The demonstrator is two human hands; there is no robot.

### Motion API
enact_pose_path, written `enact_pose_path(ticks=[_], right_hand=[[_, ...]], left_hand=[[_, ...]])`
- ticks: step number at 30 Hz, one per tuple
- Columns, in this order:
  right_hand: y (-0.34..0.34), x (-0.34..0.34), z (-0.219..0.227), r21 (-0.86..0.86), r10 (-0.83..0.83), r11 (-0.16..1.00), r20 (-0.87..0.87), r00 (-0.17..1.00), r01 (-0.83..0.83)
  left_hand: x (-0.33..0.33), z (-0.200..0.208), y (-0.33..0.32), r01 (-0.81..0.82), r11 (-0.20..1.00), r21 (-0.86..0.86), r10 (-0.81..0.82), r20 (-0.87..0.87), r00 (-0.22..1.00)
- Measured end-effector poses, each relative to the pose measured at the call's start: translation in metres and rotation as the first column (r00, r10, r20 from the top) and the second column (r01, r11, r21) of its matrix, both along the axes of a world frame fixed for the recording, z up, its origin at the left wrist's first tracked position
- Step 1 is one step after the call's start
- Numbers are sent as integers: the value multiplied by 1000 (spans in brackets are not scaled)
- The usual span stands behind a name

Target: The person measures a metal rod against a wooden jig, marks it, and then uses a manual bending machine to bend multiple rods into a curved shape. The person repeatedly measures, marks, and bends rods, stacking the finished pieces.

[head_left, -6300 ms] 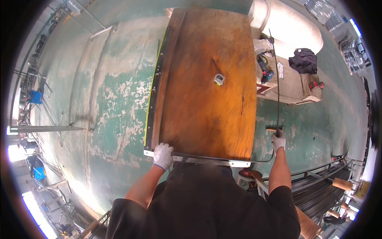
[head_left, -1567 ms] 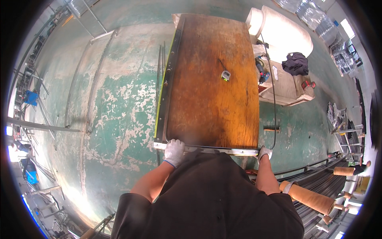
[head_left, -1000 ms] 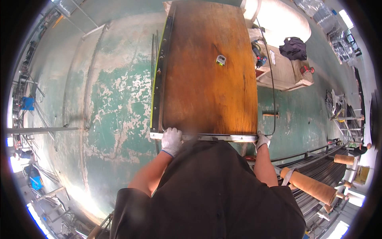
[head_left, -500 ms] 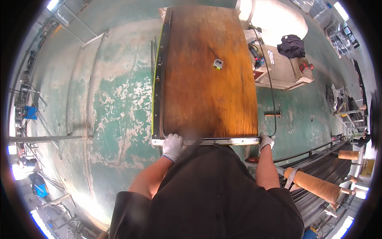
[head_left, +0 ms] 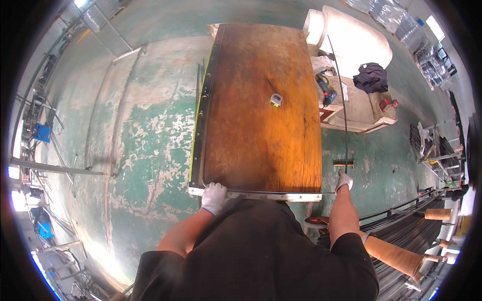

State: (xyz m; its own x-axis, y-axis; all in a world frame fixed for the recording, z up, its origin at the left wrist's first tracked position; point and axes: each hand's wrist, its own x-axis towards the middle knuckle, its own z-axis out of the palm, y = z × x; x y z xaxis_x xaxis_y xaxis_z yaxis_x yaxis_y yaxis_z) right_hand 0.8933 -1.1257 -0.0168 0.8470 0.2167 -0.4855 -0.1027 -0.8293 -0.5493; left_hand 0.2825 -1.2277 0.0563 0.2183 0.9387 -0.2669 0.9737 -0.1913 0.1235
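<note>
A thin dark bent rod runs along the near edge of a wooden-topped table and then away from me past its right side. My right hand, in a white glove, is closed round the rod's bend, just off the table's near right corner. My left hand, also gloved, has its fingers curled over the near left corner, on the rod and the metal edge strip; its fingertips are partly hidden. Along the table's left side runs a dark rail with bolts. A tape measure lies on the wood.
Beyond the table's right side, a low covered bench carries a power drill, dark cloth and a red tool. Large white rolls lie behind. Long dark bars and a brown roll are at my right.
My right hand has moved out to the right from the table corner, carrying the rod's bend. The rod's right leg looks straighter. My left hand stays at the left corner; the whole view has shifted slightly.
</note>
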Motion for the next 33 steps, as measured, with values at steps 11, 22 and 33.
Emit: enact_pose_path(ticks=[11, 22, 33], right_hand=[[-5, -3, 4, 102, -4, 995, -58, 998, 10], [-9, 17, -23, 168, -11, 985, -91, 996, 27], [-5, -3, 3, 200, -16, 979, -64, 998, 28]], left_hand=[[8, 11, -3, -30, 999, 22, 30, 5, 1000], [9, 16, 0, -34, 999, 17, 33, 7, 999], [10, 27, -1, -51, 999, -13, 51, 31, 998]])
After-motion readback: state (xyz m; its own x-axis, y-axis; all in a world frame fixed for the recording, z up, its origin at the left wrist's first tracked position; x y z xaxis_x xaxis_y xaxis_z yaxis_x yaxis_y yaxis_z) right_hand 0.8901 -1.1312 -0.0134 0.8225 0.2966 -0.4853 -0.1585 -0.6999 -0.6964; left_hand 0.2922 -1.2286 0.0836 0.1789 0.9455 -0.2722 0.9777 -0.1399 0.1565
